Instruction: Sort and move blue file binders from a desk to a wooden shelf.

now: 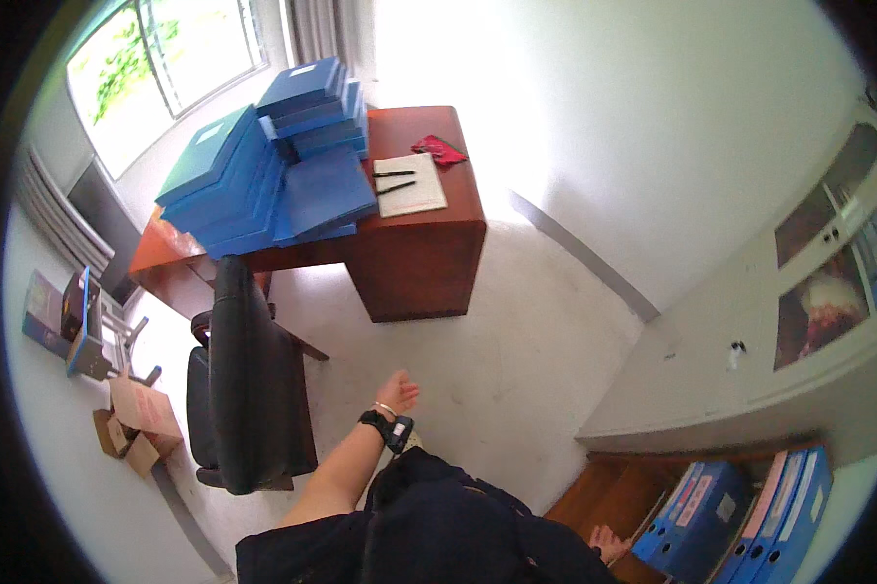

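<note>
My left hand point(400, 392) hangs over the bare floor, its fingers loosely bent with nothing in them. A watch-like black device point(397, 432) and a pale bracelet point(385, 409) are on that wrist. Low on the right, my right hand point(610, 544) reaches to a brown wooden shelf point(617, 490), fingers spread near its divider. Whether it touches the divider I cannot tell. Close to its fingertips stand blue file boxes point(701, 515) with spine labels. Beyond a partition, several blue lever-arch binders point(781, 522) stand upright.
A wooden desk point(427, 270) ahead bears stacked blue file boxes point(223, 175), a notebook point(427, 193) with two pens, and a red cloth item point(440, 150). A black office chair point(256, 387) stands left. Cardboard boxes point(146, 412) lie by the wall; a glazed cabinet point(730, 365) stands right.
</note>
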A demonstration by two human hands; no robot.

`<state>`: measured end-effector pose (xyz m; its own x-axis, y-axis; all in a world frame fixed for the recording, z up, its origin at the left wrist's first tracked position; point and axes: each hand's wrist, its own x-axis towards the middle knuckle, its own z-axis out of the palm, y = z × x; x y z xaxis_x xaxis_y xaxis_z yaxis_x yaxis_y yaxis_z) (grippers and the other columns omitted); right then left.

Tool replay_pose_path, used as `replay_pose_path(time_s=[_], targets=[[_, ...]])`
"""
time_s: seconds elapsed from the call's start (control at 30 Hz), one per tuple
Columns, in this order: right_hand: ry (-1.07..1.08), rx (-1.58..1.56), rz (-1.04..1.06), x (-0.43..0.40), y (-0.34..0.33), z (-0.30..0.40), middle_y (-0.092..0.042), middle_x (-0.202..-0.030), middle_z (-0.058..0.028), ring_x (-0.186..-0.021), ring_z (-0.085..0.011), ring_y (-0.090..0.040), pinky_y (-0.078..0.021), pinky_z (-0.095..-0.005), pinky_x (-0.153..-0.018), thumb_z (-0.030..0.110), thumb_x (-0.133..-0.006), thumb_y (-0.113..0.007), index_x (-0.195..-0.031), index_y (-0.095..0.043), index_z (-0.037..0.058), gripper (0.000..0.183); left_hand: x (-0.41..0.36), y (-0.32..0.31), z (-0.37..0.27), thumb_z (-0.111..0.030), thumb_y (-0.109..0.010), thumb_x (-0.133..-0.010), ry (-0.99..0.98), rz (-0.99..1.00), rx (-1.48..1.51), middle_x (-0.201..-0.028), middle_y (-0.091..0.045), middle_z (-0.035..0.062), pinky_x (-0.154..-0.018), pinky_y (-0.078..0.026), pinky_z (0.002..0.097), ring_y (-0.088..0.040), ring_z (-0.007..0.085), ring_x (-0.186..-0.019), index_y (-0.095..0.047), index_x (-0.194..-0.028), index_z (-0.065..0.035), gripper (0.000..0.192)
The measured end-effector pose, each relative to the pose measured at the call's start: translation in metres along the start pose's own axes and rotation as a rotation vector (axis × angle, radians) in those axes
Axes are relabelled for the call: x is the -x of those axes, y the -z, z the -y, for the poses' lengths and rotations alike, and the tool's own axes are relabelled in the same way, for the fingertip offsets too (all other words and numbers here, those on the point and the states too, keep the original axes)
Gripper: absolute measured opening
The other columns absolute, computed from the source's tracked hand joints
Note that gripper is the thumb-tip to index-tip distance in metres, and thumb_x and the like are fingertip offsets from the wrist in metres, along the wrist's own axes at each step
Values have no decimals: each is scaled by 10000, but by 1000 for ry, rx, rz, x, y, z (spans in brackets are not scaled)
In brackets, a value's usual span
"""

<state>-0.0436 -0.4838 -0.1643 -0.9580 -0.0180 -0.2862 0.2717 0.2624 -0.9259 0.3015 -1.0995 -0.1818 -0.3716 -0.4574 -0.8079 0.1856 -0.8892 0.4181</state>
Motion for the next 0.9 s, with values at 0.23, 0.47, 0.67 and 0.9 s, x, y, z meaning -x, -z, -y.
replay_pose_path(time_s=[0.23,0.47,0.67,0.9], targets=[[-421,-250,481,61,-330,131,-525,-1185,-151,-1062,-284,-537,-471,-435,-821,393,-867,-518,-1235,-441,59,503,-5,46,-130,-433,-552,-842,-322,-156,190,-880,-601,66,-645,-455,305,-578,173,-779,-517,-1118,-71,457],[-161,177,1047,103,-581,240,-635,-989,-128,-811,-210,-646,-521,-324,-694,298,-896,-521,-1174,-520,27,388,-20,59,-236,-422,-545,-843,-572,-334,396,-999,-595,75,-684,-428,329,-560,193,-910,-535,-1080,-69,425],[0,258,1264,121,-743,309,-636,-1020,-107,-817,-177,-640,-506,-299,-695,254,-891,-519,-1189,-528,37,368,-37,77,-319,-455,-500,-851,-725,-422,336,-1331,-453,97,-887,-384,399,-450,224,-1179,-439,-1282,-108,556],[65,281,1315,122,-893,345,-619,-988,-73,-818,-144,-619,-489,-256,-657,202,-857,-565,-1217,-508,18,408,-66,103,-387,-497,-518,-831,-769,-585,356,-1375,-366,28,-931,-351,449,-341,222,-1255,-384,-1330,-179,607]])
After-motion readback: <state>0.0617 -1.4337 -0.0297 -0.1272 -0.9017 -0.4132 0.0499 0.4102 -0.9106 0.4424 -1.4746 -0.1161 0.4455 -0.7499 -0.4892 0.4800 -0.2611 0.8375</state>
